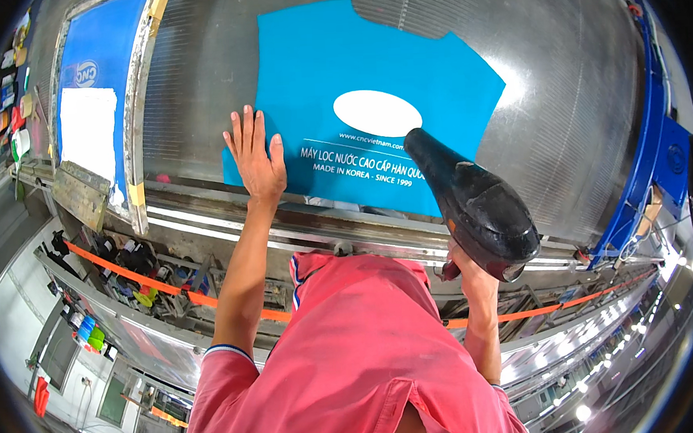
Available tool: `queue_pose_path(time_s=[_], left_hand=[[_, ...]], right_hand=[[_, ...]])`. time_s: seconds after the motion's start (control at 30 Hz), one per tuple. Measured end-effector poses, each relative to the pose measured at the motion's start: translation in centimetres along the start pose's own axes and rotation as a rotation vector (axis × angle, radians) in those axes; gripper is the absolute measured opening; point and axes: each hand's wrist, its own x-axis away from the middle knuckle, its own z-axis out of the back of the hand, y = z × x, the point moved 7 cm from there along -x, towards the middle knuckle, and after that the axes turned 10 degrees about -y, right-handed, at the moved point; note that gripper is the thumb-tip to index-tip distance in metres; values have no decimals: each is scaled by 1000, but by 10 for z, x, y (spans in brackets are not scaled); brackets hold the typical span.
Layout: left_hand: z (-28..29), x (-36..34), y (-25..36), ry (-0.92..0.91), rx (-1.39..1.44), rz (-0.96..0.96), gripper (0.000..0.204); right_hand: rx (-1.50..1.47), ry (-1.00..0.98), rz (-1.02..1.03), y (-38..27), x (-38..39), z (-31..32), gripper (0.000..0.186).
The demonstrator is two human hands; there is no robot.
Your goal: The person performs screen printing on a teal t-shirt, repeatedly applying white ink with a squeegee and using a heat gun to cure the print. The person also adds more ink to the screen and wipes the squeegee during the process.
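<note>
At the cloth's (315, 69) near right edge, my right grip (469, 266) is clamped on a black dryer (483, 209), nozzle (419, 144) at the white oval's (368, 110) right end; contact unclear. Left grip (259, 166): unclamped, palm down across the cloth's left edge. Cloth lies flat on the bench (197, 60). Oval and white lettering (342, 160) are printed. Judged: drying probably in progress, still to finish; dryness not visible. Blue screen (106, 45) lies farther left.
</note>
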Motion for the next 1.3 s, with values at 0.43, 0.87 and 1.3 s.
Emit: queue_pose_path(time_s=[0.43, 0.87, 1.3], left_hand=[[1, 0, -2, 105, 69, -32, 54], [-6, -1, -11, 65, 68, -6, 53], [-2, 1, -6, 49, 29, -18, 52]], right_hand=[[34, -101, 0, -7, -6, -14, 15], [-15, -27, 82, -1, -5, -10, 15], [22, -49, 48, -4, -28, -10, 20]])
